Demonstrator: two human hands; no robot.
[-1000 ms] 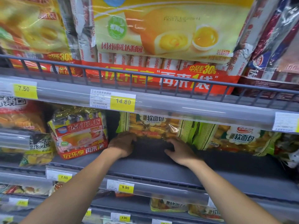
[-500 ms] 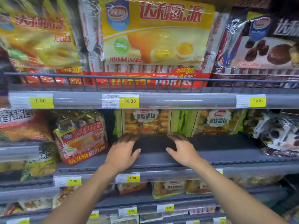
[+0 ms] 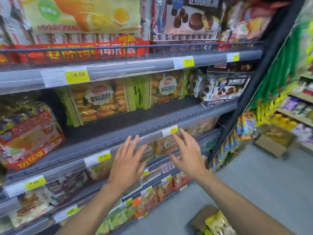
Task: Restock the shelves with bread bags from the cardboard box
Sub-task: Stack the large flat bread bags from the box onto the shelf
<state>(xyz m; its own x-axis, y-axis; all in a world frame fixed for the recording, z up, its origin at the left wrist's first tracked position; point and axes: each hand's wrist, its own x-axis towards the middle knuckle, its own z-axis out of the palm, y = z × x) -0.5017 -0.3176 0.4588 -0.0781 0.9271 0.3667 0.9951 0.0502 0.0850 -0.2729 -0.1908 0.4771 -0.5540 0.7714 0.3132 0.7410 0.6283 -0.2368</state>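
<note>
While I am tracking the head view, both hands are backing off: half a second ago they were resting at the foot of the left bread bag (image 3: 98,102). Now the left hand (image 3: 126,164) and right hand (image 3: 187,155) are hovering in front of the shelf (image 3: 135,121) edge, apart from the bags. Fingers (image 3: 135,143) on both are spreading, released, gripping nothing. The view is also swinging right, bringing the aisle floor (image 3: 254,180) into frame.

The left bread bag and the second bread bag (image 3: 167,88) are standing upright at the back of the middle shelf, beside each other, with bare shelf in front.

Everything is smearing with motion blur. I am hardly reading the price tags (image 3: 77,76), and the lower-shelf packs (image 3: 147,200) are blurring together.

The cardboard box (image 3: 201,216) is sitting on the floor at the bottom edge, cut off by the frame. A yellow bag (image 3: 218,223) is showing in it; other contents I cannot tell. A second box (image 3: 271,145) is lying far right, contents too blurred.
</note>
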